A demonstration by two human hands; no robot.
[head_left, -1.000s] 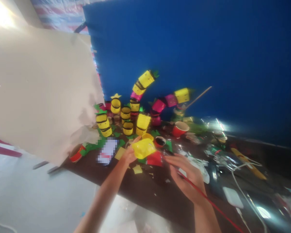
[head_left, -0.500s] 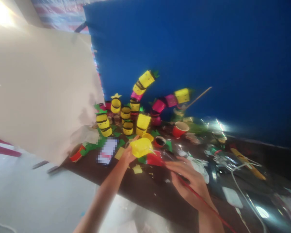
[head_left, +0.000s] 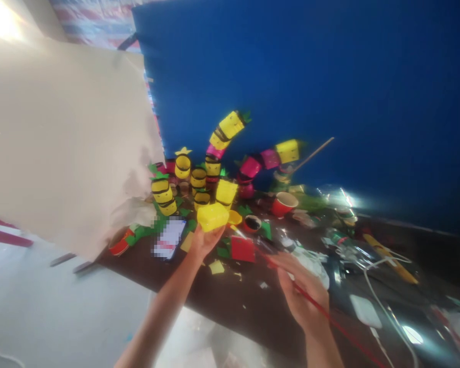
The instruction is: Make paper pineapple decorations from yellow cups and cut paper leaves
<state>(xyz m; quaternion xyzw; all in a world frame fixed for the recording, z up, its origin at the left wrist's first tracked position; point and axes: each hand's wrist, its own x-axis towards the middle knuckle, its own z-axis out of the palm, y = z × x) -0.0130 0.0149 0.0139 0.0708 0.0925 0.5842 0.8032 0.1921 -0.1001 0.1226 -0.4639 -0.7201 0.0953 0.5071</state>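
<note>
My left hand (head_left: 207, 241) is closed around a yellow painted cup-like piece (head_left: 212, 216), holding it up over the dark table. In my right hand (head_left: 304, 286) is a paintbrush with a long red handle (head_left: 320, 307). Its pale tip points left, a short way to the right of the yellow piece and apart from it. Below the tip lies a red square sheet (head_left: 243, 249). A small cup with yellow in it (head_left: 235, 218) stands just behind the brush tip, beside a cup with dark contents (head_left: 252, 224).
Several yellow and black-banded cups (head_left: 162, 190) stand behind, with pink and yellow chains (head_left: 250, 167) against the blue board (head_left: 310, 76). A phone (head_left: 169, 237) lies left. A red paper cup (head_left: 285, 204), plastic bottle (head_left: 341, 241), yellow-handled tool (head_left: 391, 259) and white charger (head_left: 365, 311) sit right.
My left hand has moved the yellow piece left and up, away from the brush tip. My right hand has drawn slightly right and down with the paintbrush.
</note>
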